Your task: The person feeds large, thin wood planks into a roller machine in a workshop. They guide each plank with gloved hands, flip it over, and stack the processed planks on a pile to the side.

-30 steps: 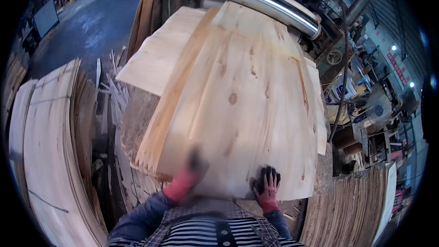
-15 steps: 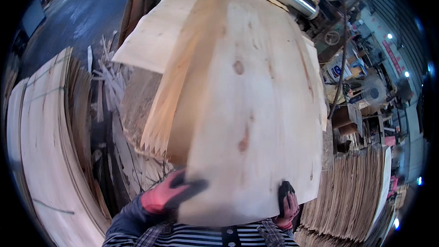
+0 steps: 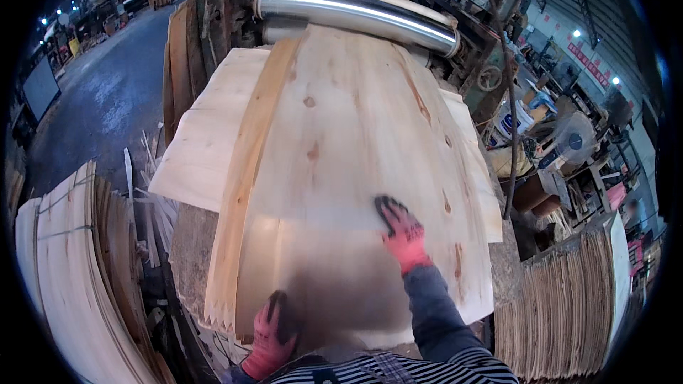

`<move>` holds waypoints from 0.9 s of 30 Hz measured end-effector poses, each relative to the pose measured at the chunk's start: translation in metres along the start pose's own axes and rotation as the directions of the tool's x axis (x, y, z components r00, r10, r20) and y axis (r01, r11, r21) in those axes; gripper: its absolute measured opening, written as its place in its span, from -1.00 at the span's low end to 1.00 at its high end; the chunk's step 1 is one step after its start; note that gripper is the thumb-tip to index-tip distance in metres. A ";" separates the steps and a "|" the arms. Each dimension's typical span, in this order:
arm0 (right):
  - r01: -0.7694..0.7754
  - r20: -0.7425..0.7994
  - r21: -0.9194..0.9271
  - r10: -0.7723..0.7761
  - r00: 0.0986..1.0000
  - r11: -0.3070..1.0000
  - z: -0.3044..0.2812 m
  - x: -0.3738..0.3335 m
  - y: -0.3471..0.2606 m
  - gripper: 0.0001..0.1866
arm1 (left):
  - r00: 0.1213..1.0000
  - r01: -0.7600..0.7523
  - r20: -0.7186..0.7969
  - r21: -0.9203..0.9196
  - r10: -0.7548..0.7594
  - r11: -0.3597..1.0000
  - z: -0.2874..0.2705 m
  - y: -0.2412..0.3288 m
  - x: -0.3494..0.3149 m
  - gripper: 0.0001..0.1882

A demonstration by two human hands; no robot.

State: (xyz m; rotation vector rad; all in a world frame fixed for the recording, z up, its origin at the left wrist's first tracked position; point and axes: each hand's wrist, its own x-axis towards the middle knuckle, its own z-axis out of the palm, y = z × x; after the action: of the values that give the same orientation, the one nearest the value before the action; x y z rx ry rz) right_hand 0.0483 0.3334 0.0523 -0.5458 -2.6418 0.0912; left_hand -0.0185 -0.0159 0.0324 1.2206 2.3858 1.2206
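A broad, pale wood veneer sheet (image 3: 341,149) with brown knots lies in front of me, its far end reaching a shiny metal roller (image 3: 356,14). My right hand (image 3: 400,233), in a red glove with black fingertips, rests on the sheet right of its middle, fingers stretched out. Near the sheet's left near corner, my left hand (image 3: 270,334) in a matching glove lies against the surface, fingers extended. Under the sheet's left side, a yellowish veneer strip (image 3: 249,128) with a jagged near end shows. Another pale sheet (image 3: 206,121) sticks out farther left.
Tied veneer stacks (image 3: 71,256) stand at the left, with thin scrap strips beside them. At the right rises another veneer stack (image 3: 562,306). A dark cable (image 3: 512,114) hangs near a handwheel (image 3: 489,77), and a fan (image 3: 573,141) stands farther right.
The sheet was raised and blurred, held at its near edge by both hands; now it lies down. My right hand has moved forward onto its surface, and my left hand lower. The view has tilted up.
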 end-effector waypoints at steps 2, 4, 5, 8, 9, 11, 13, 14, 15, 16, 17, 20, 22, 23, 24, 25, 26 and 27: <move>-0.062 -0.038 0.047 0.064 0.997 0.997 0.035 0.052 0.034 -0.33 | 1.000 -0.013 0.029 0.234 0.007 0.972 0.004 0.006 0.005 -0.19; -0.175 -0.036 -0.076 0.173 0.984 0.982 0.048 0.088 0.038 -0.34 | 0.996 0.086 -0.008 0.297 -0.088 0.951 0.008 0.012 0.001 -0.12; -0.217 -0.043 -0.229 0.213 0.976 0.949 0.049 0.097 0.028 -0.33 | 0.994 0.108 0.001 0.289 -0.114 0.951 0.008 0.012 -0.002 -0.12; -0.193 -0.089 -0.012 0.191 0.978 0.981 0.055 0.088 -0.005 -0.31 | 0.980 0.186 0.010 0.298 -0.198 0.936 0.012 0.002 -0.001 -0.14; -0.138 -0.041 -0.006 0.137 0.990 0.990 0.050 0.072 -0.019 -0.30 | 0.981 0.186 0.001 0.282 -0.194 0.941 0.014 -0.004 -0.002 -0.15; -0.025 0.045 0.015 0.024 0.999 1.000 0.034 0.026 -0.041 -0.28 | 0.983 0.182 -0.026 0.250 -0.181 0.951 0.015 -0.016 -0.006 -0.17; -0.027 0.113 0.057 0.021 0.993 0.998 0.016 -0.032 -0.043 -0.24 | 0.994 0.113 -0.016 0.233 -0.113 0.966 0.001 -0.007 -0.001 -0.21; -0.039 0.142 0.062 0.030 0.989 0.997 0.006 -0.065 -0.043 -0.24 | 0.997 0.077 -0.017 0.221 -0.075 0.972 -0.005 -0.003 0.000 -0.22; -0.093 0.211 0.065 0.077 0.974 0.994 -0.009 -0.096 -0.047 -0.19 | 0.996 0.076 0.048 0.048 -0.079 0.996 -0.008 0.001 -0.001 -0.23; -0.186 0.330 0.034 0.164 0.930 0.982 -0.021 -0.133 -0.046 -0.08 | 0.992 0.081 0.110 -0.125 -0.067 0.989 -0.009 0.006 0.000 -0.23; -0.174 0.365 0.063 0.140 0.920 0.983 -0.029 -0.171 -0.040 -0.04 | 0.985 0.091 0.165 -0.292 -0.044 0.952 -0.011 0.011 0.000 -0.23; -0.011 0.289 0.170 -0.039 0.956 0.985 -0.052 -0.244 -0.043 0.00 | 0.855 0.368 0.519 -0.574 -0.022 0.732 -0.022 0.044 0.004 -0.18; 0.004 0.192 0.122 -0.027 0.981 0.993 -0.067 -0.269 -0.051 -0.03 | 0.821 0.374 0.571 -0.558 0.016 0.741 -0.050 0.076 0.006 -0.16; -0.053 0.179 0.097 0.035 0.983 0.994 -0.076 -0.283 -0.049 -0.03 | 0.805 0.396 0.593 -0.569 0.026 0.721 -0.067 0.091 0.008 -0.17; -0.114 0.094 0.024 0.111 0.989 0.993 -0.084 -0.284 -0.058 -0.07 | 0.790 0.415 0.613 -0.573 0.033 0.707 -0.076 0.099 0.005 -0.17; -0.139 0.100 0.053 0.133 0.986 0.989 -0.100 -0.275 -0.064 -0.17 | 0.843 0.331 0.525 -0.679 0.118 0.655 -0.079 0.095 -0.005 -0.16; -0.097 0.075 0.047 0.093 0.993 0.994 -0.122 -0.262 -0.091 -0.24 | 0.882 0.232 0.424 -0.768 0.203 0.597 -0.084 0.089 -0.013 -0.14; 0.007 -0.033 0.071 -0.004 0.999 0.997 -0.124 -0.267 -0.096 -0.32 | 0.905 0.125 0.315 -0.839 0.286 0.530 -0.092 0.083 -0.020 -0.13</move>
State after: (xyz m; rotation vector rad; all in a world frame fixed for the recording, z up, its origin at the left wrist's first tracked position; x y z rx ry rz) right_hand 0.2875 0.1380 0.0702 -0.5118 -2.5974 0.1726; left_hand -0.0030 -0.0581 0.1493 1.0671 1.1068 1.6329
